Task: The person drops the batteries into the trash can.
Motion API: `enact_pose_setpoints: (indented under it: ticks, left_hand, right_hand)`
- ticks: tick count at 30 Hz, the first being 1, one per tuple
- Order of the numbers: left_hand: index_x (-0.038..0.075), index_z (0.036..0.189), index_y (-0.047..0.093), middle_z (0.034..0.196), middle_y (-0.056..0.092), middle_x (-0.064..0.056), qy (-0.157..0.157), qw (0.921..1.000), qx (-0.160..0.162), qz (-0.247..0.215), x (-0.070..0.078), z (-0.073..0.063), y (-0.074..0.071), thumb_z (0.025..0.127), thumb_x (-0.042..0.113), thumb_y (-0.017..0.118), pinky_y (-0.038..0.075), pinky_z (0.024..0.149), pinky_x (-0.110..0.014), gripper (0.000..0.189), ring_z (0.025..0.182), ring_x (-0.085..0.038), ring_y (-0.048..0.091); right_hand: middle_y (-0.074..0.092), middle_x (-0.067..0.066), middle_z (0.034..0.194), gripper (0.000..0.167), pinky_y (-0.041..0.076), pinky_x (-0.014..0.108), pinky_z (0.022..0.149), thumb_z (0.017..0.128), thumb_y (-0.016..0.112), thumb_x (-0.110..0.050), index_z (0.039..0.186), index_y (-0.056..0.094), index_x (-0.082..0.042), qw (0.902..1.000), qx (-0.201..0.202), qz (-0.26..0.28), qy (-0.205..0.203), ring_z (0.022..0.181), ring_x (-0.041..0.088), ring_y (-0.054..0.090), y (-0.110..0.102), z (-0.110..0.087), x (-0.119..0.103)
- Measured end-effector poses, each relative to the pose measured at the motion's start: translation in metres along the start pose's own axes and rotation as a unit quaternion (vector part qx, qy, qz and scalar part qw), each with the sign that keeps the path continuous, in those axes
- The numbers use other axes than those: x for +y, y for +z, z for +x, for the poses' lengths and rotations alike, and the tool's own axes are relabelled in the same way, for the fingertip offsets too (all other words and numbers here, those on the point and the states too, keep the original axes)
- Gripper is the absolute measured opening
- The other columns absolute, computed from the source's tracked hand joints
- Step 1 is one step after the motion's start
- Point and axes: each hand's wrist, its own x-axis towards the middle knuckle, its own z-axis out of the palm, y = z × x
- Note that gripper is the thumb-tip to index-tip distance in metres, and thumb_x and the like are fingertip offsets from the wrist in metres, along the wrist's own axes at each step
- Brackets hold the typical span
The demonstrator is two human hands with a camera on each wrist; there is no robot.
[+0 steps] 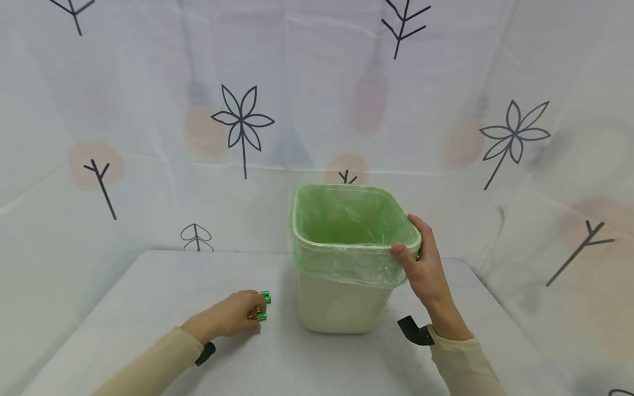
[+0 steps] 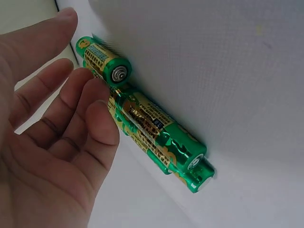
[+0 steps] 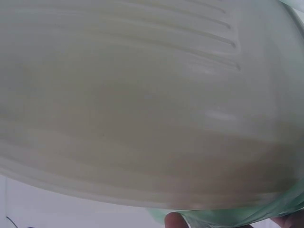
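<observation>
Lying on the white table at lower centre of the head view, the green batteries sit against the fingertips of the left hand, whose loosely bent fingers touch them without closing round them. At centre frame the right hand grips the rim of the cream bin. Its green liner looks empty. Close against the bin's wall, the right wrist view is blurred.

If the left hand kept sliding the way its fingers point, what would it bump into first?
The batteries: the left hand already has its fingertips at them on the table. Beyond them, probably the bin, though depth is hard to judge.
</observation>
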Motion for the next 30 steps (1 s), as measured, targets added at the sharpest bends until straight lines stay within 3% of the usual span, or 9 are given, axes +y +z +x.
enact_pose_setpoints:
  ticks: [12, 20, 30]
  left_hand:
    - [0.019, 0.087, 0.061, 0.076, 0.054, 0.01, 0.017, 0.9994, -0.027, -0.014, -0.005, 0.003, 0.007, 0.077, 0.019, 0.079, 0.043, 0.064, -0.024, 0.021, 0.07, -0.006, 0.048]
    - [0.02, 0.089, 0.062, 0.074, 0.053, 0.013, 0.014, 0.9983, -0.049, -0.029, -0.001, 0.003, 0.009, 0.077, 0.023, 0.08, 0.043, 0.062, -0.023, 0.022, 0.068, -0.003, 0.049]
    - [0.019, 0.09, 0.062, 0.072, 0.052, 0.014, 0.031, 0.9975, -0.05, -0.039, 0.001, 0.002, 0.01, 0.077, 0.022, 0.081, 0.043, 0.061, -0.022, 0.023, 0.066, -0.001, 0.049]
  right_hand:
    - [0.043, 0.014, 0.13, 0.064, 0.044, 0.019, 0.083, 0.094, 0.061, -0.024, 0.148, 0.027, -0.02, 1.0, 0.002, -0.005, 0.002, 0.107, 0.02, 0.049, 0.0, -0.001, 0.001]
    - [0.043, 0.015, 0.13, 0.066, 0.044, 0.018, 0.083, 0.094, 0.061, -0.026, 0.149, 0.026, -0.015, 1.0, 0.002, -0.007, 0.0, 0.106, 0.02, 0.049, 0.0, 0.0, 0.0]
    - [0.043, 0.015, 0.13, 0.067, 0.044, 0.018, 0.082, 0.093, 0.062, -0.026, 0.148, 0.027, -0.015, 1.0, 0.002, -0.007, 0.003, 0.106, 0.02, 0.049, 0.001, 0.0, -0.002]
